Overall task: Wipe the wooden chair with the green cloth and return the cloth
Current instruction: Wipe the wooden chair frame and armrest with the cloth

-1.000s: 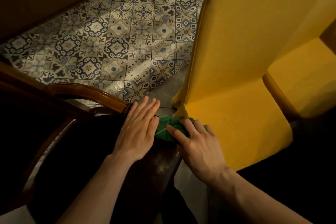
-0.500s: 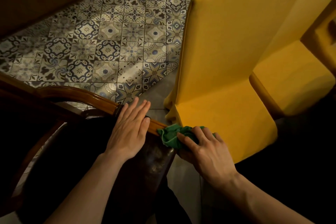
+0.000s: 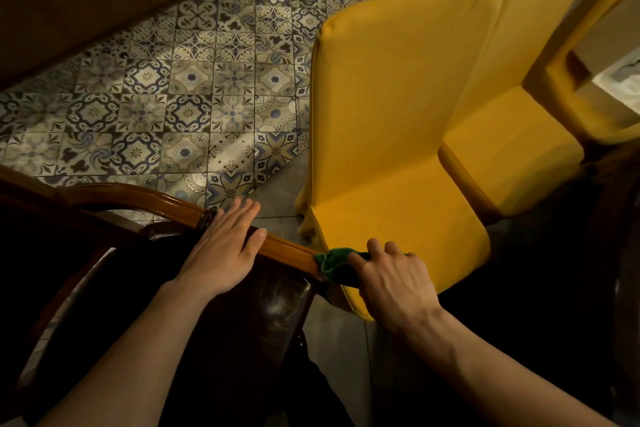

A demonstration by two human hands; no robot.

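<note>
The wooden chair [image 3: 145, 199] stands at the lower left, its curved brown top rail running from left to centre above a dark padded back. My left hand [image 3: 225, 248] lies flat on that rail, fingers spread, holding nothing. The green cloth [image 3: 334, 263] is bunched at the rail's right end. My right hand [image 3: 394, 282] grips the cloth and presses it against the wood; most of the cloth is hidden under the fingers.
A yellow fabric-covered chair [image 3: 398, 121] stands close on the right, its seat edge touching the cloth's area. A second yellow chair [image 3: 512, 146] sits behind it. Patterned floor tiles [image 3: 180, 107] spread beyond the rail, with a dark wall at top left.
My right hand has slid the green cloth rightward along the top rail, away from my left hand, baring more wood between them. My left hand stayed on the rail.
</note>
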